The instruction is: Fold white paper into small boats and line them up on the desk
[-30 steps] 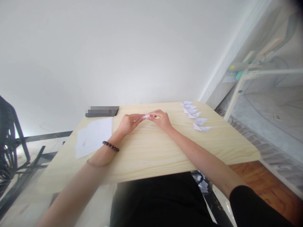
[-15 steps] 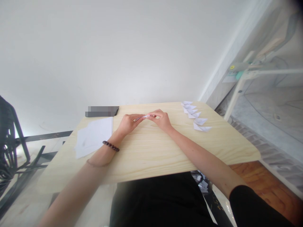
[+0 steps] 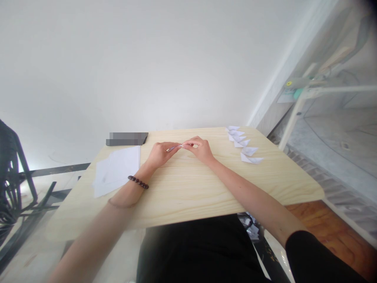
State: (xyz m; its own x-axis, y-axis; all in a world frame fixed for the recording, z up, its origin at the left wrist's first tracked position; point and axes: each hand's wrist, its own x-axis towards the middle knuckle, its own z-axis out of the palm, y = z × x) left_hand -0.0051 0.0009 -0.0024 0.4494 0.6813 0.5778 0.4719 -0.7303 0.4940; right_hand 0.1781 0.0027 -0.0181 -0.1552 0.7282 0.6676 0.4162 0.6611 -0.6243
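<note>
Over the middle of the table, my left hand (image 3: 161,154) and my right hand (image 3: 200,148) meet fingertip to fingertip. Between them is a small folded piece of white paper (image 3: 173,148), mostly covered by the fingers. Thumb and fingers of my left hand pinch its left part; those of my right hand pinch its right end. The exact shape of the fold is hidden. A dark bead bracelet (image 3: 138,182) circles my left wrist.
Several folded white paper shapes (image 3: 249,151) stand in a row on the table (image 3: 188,196) at right. White sheets (image 3: 120,169) lie at left, in front of a dark, blurred-out object (image 3: 126,139). A wall rises behind; a black chair (image 3: 17,169) stands at far left.
Both hands stay in nearly the same place. The fingertips have shifted slightly on the folded paper, and less white shows between them now.
</note>
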